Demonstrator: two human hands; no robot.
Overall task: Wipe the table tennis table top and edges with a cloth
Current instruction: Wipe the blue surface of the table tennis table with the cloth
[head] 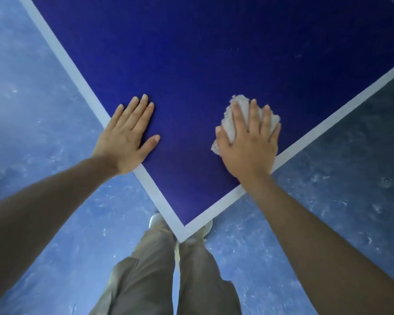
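Note:
A dark blue table tennis table (203, 64) with white edge lines fills the upper view, and its near corner points toward me. My right hand (248, 144) lies flat with spread, straight fingers on a crumpled whitish cloth (231, 122), pressing it onto the blue top close to the right edge line. My left hand (127, 137) rests flat on the table across the left edge line, fingers straight, holding nothing. Most of the cloth is hidden under my right hand.
A mottled blue floor (32, 87) surrounds the table on both sides. My legs in olive trousers (159, 269) and light shoes stand right under the table corner (181, 233).

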